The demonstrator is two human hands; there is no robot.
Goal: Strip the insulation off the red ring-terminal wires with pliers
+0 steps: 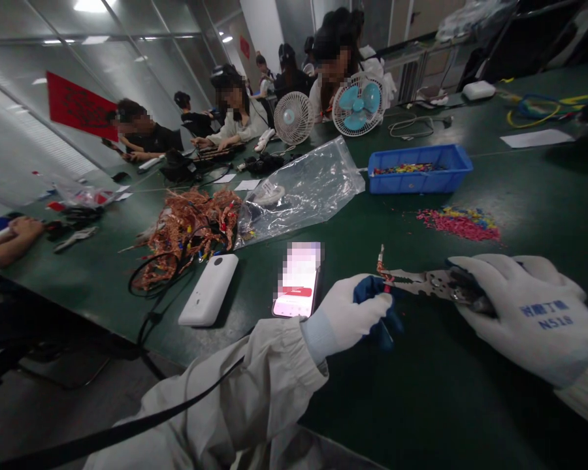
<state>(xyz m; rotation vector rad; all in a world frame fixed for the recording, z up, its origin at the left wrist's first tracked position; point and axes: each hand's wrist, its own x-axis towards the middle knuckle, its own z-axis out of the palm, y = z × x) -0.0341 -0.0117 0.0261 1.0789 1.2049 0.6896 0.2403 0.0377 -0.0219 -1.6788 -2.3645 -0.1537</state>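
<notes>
My left hand (355,313), in a white glove with blue fingertips, is pinched closed on a short red wire (382,267) whose copper end sticks upward. My right hand (524,307), in a white glove, is closed round the handles of metal wire strippers (421,282). The strippers' jaws meet the wire just beside my left fingertips. Both hands hover just above the dark green table (421,378).
A phone (298,282) and a white power bank (210,289) lie left of my hands. Behind them sit a heap of copper wires (191,225), a clear plastic bag (304,189), a blue tray (419,168) and a pile of coloured insulation scraps (458,222). Two small fans and several seated people line the far side.
</notes>
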